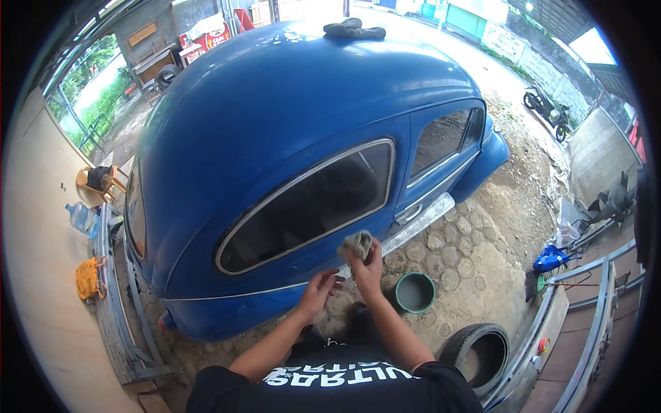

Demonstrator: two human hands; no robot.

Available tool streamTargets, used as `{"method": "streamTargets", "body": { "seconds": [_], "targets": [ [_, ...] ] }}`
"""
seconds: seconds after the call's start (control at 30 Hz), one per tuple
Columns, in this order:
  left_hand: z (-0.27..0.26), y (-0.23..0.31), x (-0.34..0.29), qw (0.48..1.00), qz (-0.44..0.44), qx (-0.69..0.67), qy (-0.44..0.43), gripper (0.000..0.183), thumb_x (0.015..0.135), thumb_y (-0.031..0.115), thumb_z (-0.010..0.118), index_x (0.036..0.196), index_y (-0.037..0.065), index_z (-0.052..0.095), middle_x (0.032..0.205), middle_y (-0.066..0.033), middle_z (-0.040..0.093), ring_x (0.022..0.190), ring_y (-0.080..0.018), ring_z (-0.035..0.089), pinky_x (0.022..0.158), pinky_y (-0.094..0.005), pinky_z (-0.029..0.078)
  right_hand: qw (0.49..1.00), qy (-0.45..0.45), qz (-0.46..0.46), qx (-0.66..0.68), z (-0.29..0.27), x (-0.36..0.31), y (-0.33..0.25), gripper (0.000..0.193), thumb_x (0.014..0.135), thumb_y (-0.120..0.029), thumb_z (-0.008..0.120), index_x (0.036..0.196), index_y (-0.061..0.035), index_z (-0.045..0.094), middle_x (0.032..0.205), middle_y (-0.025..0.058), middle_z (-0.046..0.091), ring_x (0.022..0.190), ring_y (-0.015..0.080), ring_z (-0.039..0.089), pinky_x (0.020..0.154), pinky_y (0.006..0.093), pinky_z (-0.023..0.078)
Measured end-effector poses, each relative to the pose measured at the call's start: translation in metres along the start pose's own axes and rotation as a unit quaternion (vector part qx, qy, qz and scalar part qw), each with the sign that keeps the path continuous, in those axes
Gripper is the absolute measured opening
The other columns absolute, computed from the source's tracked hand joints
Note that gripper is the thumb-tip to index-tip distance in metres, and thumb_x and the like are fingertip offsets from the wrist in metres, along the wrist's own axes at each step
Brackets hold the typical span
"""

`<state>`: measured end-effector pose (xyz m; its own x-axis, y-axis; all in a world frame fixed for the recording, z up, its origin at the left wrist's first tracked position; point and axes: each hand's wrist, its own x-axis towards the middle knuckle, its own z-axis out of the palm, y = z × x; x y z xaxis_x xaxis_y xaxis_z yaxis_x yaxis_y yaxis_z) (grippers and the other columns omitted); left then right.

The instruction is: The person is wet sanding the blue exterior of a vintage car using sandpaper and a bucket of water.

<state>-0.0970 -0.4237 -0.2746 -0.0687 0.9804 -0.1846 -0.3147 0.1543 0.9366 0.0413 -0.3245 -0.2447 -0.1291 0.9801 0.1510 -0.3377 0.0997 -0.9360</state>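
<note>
My right hand [366, 265] is closed around a crumpled greyish rag [356, 242], held up close to the side of a blue rounded car [275, 117]. Just to its left, my left hand [321, 291] has loosely bent fingers that stand apart, with nothing seen in them. Both hands are in front of the lower body below the rear side window [310, 206]. A green-rimmed bucket [414, 292] with greyish liquid stands on the ground to the right of my right forearm.
A dark folded cloth [354, 29] lies on the car roof. A loose tyre [476, 356] rests near my right side, beside metal frames [585, 323]. The running board [420, 224] juts out along the car. Wooden panelling [41, 261] lines the left; a motorcycle [547, 110] stands far right.
</note>
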Motion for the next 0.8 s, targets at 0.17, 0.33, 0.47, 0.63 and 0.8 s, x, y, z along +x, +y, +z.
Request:
{"method": "streamTargets", "body": {
  "seconds": [0.17, 0.33, 0.47, 0.63, 0.8],
  "targets": [
    [-0.031, 0.027, -0.013, 0.991, 0.022, -0.013, 0.131, 0.033, 0.111, 0.033, 0.052, 0.130, 0.007, 0.062, 0.115, -0.0072, 0.073, 0.100, -0.0149, 0.068, 0.080, -0.0300, 0.051, 0.941, -0.021, -0.236, -0.243, 0.058, 0.101, -0.083, 0.051, 0.091, -0.002, 0.071, 0.141, -0.0034, 0.058, 0.122, 0.0161, 0.060, 0.117, 0.0333, 0.058, 0.100, 0.0432, 0.047],
    [-0.040, 0.042, -0.022, 0.943, 0.092, -0.074, 0.311, 0.028, 0.111, 0.030, 0.054, 0.125, 0.008, 0.063, 0.109, -0.0050, 0.071, 0.094, -0.0137, 0.067, 0.077, -0.0285, 0.051, 0.872, -0.029, -0.364, -0.327, 0.071, 0.181, -0.099, 0.054, 0.088, 0.004, 0.067, 0.141, -0.0003, 0.057, 0.124, 0.0198, 0.053, 0.120, 0.0422, 0.051, 0.102, 0.0477, 0.044],
    [-0.025, 0.049, -0.020, 0.932, 0.109, -0.060, 0.340, 0.026, 0.111, 0.029, 0.053, 0.123, 0.008, 0.063, 0.106, -0.0037, 0.070, 0.092, -0.0124, 0.067, 0.077, -0.0280, 0.051, 0.833, 0.219, -0.406, -0.306, 0.055, 0.232, -0.088, 0.051, 0.090, 0.002, 0.065, 0.139, 0.0037, 0.053, 0.129, 0.0254, 0.051, 0.121, 0.0447, 0.050, 0.106, 0.0520, 0.040],
    [0.006, 0.077, 0.027, 0.919, 0.175, -0.008, 0.354, 0.026, 0.112, 0.029, 0.050, 0.123, 0.008, 0.061, 0.104, -0.0041, 0.070, 0.090, -0.0119, 0.065, 0.077, -0.0276, 0.050, 0.835, 0.049, -0.419, -0.353, 0.077, 0.218, -0.065, 0.052, 0.087, -0.003, 0.067, 0.138, -0.0051, 0.057, 0.133, 0.0266, 0.054, 0.121, 0.0456, 0.054, 0.102, 0.0528, 0.044],
    [0.047, 0.123, 0.092, 0.897, 0.313, 0.063, 0.307, 0.028, 0.114, 0.028, 0.045, 0.120, 0.005, 0.061, 0.101, -0.0053, 0.069, 0.088, -0.0117, 0.063, 0.078, -0.0270, 0.049, 0.779, -0.037, -0.478, -0.404, 0.020, 0.262, -0.072, 0.056, 0.082, -0.004, 0.072, 0.136, -0.0087, 0.059, 0.126, 0.0213, 0.057, 0.109, 0.0398, 0.060, 0.091, 0.0478, 0.050]
  ]
}}
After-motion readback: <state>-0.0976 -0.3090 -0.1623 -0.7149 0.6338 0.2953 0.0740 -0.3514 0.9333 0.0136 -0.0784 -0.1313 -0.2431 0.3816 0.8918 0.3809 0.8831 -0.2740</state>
